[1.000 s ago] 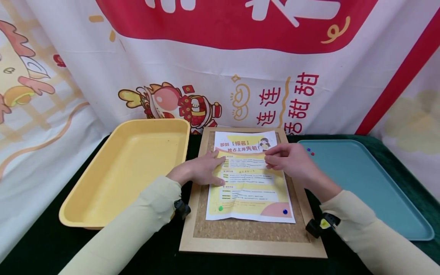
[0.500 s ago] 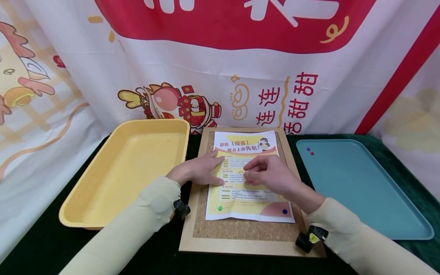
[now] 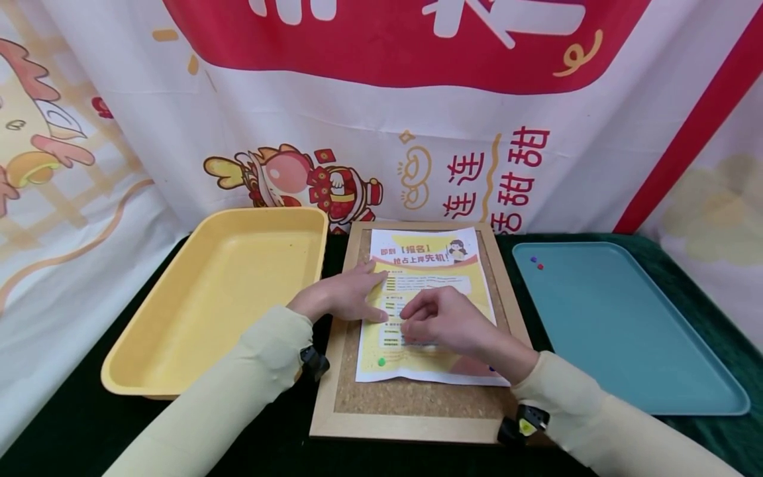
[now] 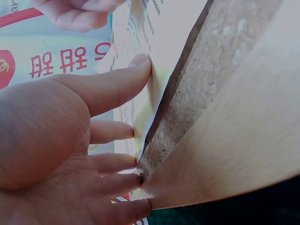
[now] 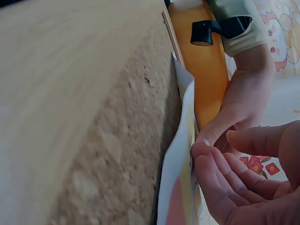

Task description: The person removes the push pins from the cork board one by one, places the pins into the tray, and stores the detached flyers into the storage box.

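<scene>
A printed yellow-and-white poster (image 3: 438, 265) lies on a wood-framed cork board (image 3: 411, 401). A green push pin (image 3: 381, 362) sits at its lower left, and a blue push pin (image 3: 491, 368) at its lower right is mostly hidden by my right wrist. My left hand (image 3: 342, 296) rests on the poster's left side with fingers spread; the left wrist view shows its thumb (image 4: 119, 84) on the sheet. Bent over the poster's middle, my right hand (image 3: 447, 321) touches the paper with its fingertips. In the right wrist view its thumb (image 5: 262, 140) stands apart from the fingers, and I see nothing held.
On the left stands a deep yellow tray (image 3: 208, 311). A flat blue tray (image 3: 626, 324) lies to the right, with a purple push pin (image 3: 533, 259) and a red push pin (image 3: 540, 266) near its far left corner. A printed cloth (image 3: 369, 112) hangs behind.
My right hand has moved from the poster's right edge leftward and nearer to me, across its middle. The left hand has stayed in place.
</scene>
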Available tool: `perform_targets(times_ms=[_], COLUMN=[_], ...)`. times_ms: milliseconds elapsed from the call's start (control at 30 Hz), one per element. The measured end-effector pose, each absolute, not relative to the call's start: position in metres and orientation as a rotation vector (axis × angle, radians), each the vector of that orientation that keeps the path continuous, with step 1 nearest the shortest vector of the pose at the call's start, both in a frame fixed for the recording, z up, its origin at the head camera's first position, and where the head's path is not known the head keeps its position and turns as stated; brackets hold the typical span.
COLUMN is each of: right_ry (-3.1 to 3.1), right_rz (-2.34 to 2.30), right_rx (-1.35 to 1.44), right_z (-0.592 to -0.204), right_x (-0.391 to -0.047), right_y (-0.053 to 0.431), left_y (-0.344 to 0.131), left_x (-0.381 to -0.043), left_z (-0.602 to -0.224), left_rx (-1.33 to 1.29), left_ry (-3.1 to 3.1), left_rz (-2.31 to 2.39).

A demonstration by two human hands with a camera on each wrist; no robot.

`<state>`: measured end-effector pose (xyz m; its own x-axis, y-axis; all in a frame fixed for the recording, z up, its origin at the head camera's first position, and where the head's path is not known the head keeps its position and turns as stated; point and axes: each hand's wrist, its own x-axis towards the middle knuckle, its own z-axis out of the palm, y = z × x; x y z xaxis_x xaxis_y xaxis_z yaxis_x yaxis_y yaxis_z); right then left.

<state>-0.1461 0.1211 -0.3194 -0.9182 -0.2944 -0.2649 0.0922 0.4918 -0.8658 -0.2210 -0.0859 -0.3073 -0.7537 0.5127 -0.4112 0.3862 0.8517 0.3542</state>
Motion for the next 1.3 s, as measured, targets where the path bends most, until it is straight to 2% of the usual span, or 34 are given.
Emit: perform_targets(times_ms=[400,1300], right_ry=[2.252,2.425], right_rz=[-1.419,-1.159], right_rx=[-0.118,-0.341], right_z=[-0.322,-0.324], right_x=[-0.141,-0.133], right_y=[0.112,0.096], left_y=[-0.087,-0.087], left_x=[-0.222,-0.221], left_z=[-0.308,-0.308], left_rx=[0.645,0.655], left_ry=[2.529,2.518], left_rz=[0.360,0.363])
